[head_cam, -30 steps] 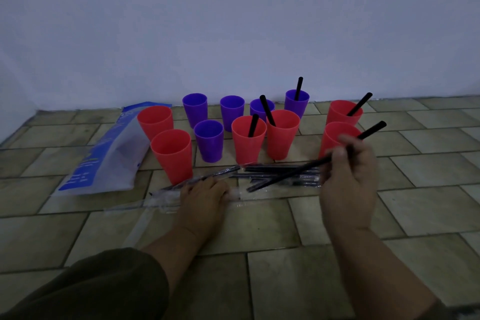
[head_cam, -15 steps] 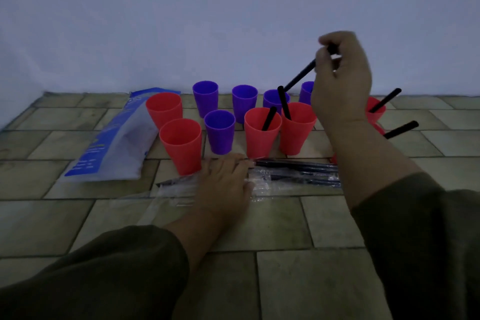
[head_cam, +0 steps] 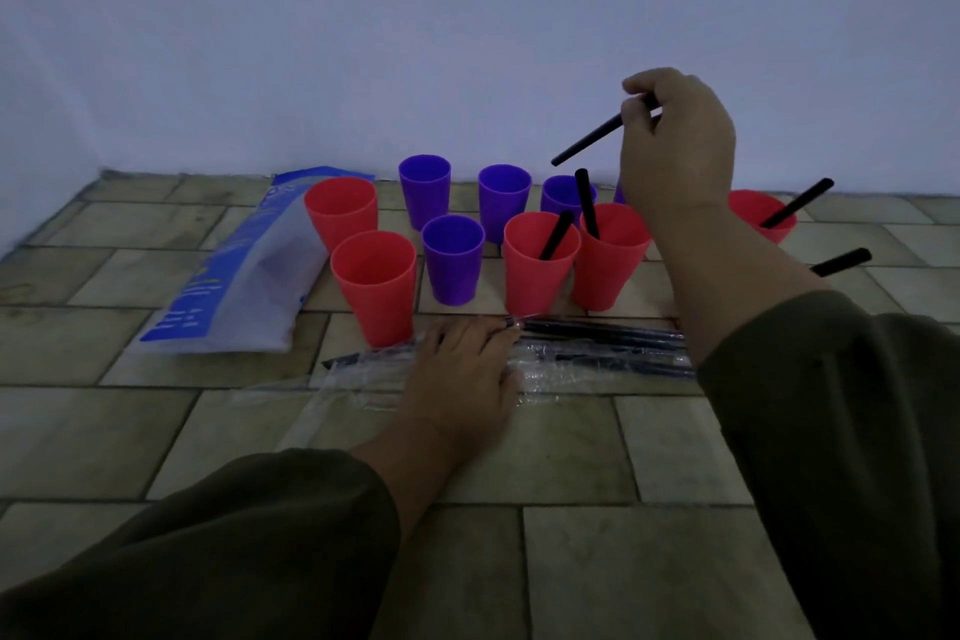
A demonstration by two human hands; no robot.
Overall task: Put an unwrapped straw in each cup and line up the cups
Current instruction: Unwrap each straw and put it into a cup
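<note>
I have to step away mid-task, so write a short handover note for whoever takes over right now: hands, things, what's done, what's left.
Right hand: raised, pinching an unwrapped black straw over the cluster.
Left hand: flat on the wrapped straws on the floor.
Done: three red cups with straws in view; another straw tip shows past the right arm, its cup hidden.
Left: two empty red cups and four empty purple cups; cups stand clustered, not lined up.
</note>
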